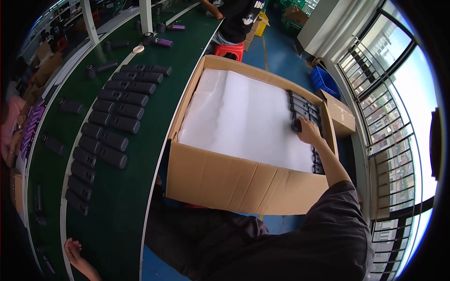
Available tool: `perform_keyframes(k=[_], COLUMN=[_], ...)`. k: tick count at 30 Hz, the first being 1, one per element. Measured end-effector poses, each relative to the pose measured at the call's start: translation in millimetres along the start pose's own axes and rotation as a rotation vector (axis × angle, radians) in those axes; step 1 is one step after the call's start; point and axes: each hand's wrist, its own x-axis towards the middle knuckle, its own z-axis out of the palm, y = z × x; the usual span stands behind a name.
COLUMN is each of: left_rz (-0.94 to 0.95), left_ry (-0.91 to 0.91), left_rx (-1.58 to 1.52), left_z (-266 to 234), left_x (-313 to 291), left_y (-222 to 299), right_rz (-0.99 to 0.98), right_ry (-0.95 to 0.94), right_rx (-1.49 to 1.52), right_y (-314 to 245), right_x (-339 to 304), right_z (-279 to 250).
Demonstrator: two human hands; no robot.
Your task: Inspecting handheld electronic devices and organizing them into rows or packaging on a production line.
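Note:
At the right side of a large cardboard carton [220, 175], my right hand [309, 130] closes on a dark grey, oblong device [296, 124] whose exact kind I cannot make out. Similar dark devices [300, 104] lie in a column along the carton's right wall, partly hidden by my hand and forearm. A white foam sheet [253, 117] covers the rest of the carton's contents. My left hand [73, 251] is over the green bench at the lower left, fingers loosely curled and apart, holding nothing visible. Beyond it, paired rows of dark oblong devices [119, 123] lie on the bench.
The green conveyor bench [159, 105] runs along my left, with scattered dark parts, purple-handled pieces [163, 42] and a tape roll [138, 49]. Other people sit at its far end and left side. A red stool [229, 49], blue crate [324, 82] and closed carton [340, 114] stand beyond.

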Motion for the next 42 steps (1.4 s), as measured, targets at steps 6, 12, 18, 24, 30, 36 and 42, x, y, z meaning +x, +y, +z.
perform_keyframes(k=[6,12,18,24,30,36,42], left_rz=[-0.021,-0.029,-0.056,-0.047,-0.06,-0.09,0.004], left_ry=[0.001,0.012,0.074,0.093,0.072,0.085,0.145], left_rx=[0.004,-0.012,0.051,-0.103,-0.159,-0.258,-0.379], left_z=[-5,1,14,17,18,20,10], left_x=[-2,-2,-18,-17,-19,-21,-23], left_y=[-1,7,51,53,62,63,58], right_rz=[0.069,0.094,0.029,-0.039,-0.146,-0.947,-1.399], right_ry=[-0.289,0.112,-0.073,-0.181,-0.222,-0.656,-0.703], right_rx=[-0.004,0.03,-0.01,0.057,0.845,1.213,0.979], right_y=[-12,14,24,-14,-213,-460,-690], right_x=[11,50,61,55,37,-10,-115], right_z=[-36,-16,7,-32,-144,-208,-199])
